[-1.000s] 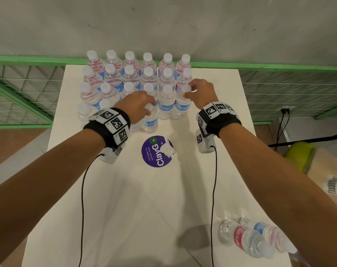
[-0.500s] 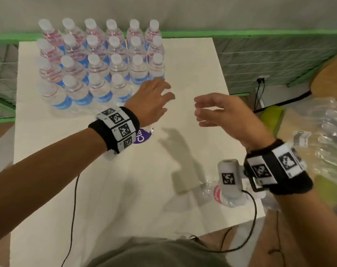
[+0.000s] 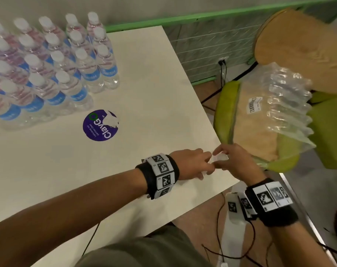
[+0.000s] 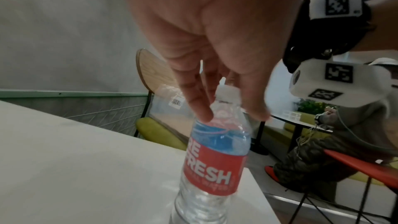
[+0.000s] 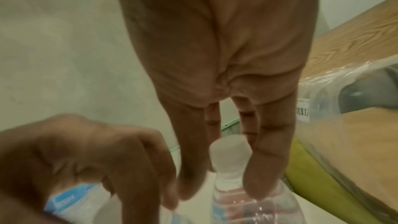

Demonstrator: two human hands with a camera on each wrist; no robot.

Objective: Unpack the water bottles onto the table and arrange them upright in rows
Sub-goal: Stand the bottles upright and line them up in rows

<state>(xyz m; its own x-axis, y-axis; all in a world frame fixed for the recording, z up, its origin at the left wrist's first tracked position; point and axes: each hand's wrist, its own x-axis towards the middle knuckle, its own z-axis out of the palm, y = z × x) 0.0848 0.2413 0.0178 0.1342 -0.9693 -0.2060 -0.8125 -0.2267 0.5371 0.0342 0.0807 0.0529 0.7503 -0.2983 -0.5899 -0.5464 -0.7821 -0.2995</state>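
Observation:
Several water bottles stand upright in rows at the back left of the white table. Both hands are together at the table's front right corner. My left hand pinches the neck of a red-labelled bottle that stands on the table, as the left wrist view shows. Beside it, my right hand has thumb and fingers on either side of the white cap of a second bottle. From the head camera only that cap shows between the hands.
A purple round sticker lies mid-table. Right of the table stands a green chair carrying torn clear pack wrap, with a wooden chair back behind it. Cables hang from both wrists by the table edge.
Both hands left the rows of bottles and came back to the front right corner, closing on the two bottles there. The head view swung right.

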